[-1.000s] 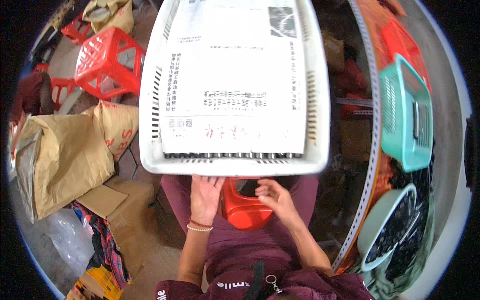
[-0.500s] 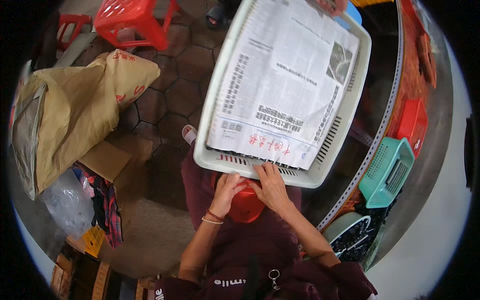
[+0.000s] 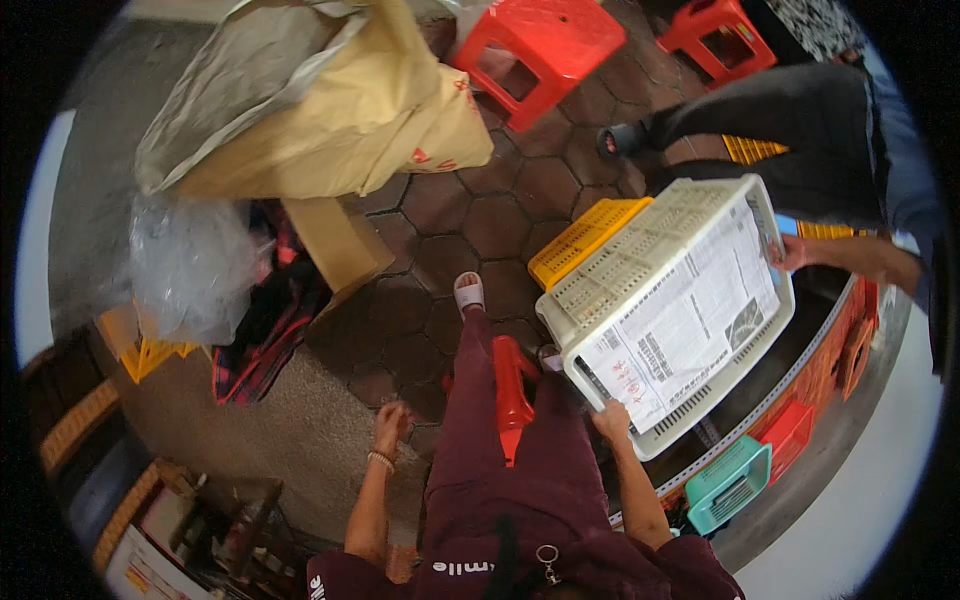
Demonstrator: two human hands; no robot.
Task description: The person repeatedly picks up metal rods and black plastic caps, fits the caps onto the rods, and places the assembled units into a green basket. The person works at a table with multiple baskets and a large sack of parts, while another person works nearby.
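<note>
A pale plastic crate (image 3: 555, 318) with slotted sides is tilted at my right, a printed paper sheet (image 3: 690, 320) covering its top. My right hand (image 3: 612, 420) grips the crate's near rim at its corner. Another person's hand (image 3: 790, 253) holds the far end of the same crate. Away to the left, my left hand (image 3: 392, 425) hangs beside my leg with its fingers curled in and nothing visible in them. Between my thighs is a red plastic object (image 3: 512, 395), its kind unclear. What lies under the paper is mostly hidden.
A yellow crate (image 3: 570, 245) lies behind the pale one. Red stools (image 3: 545, 45) stand at the back; a large paper sack (image 3: 330, 140), clear plastic bag (image 3: 195, 270) and cardboard (image 3: 335, 245) are at left. Green (image 3: 725, 485) and red baskets (image 3: 787, 442) line the right.
The crate has swung from in front of me to the right and tipped. My left hand has left the red object and moved left; my right hand has shifted right with the crate. The view has turned.
</note>
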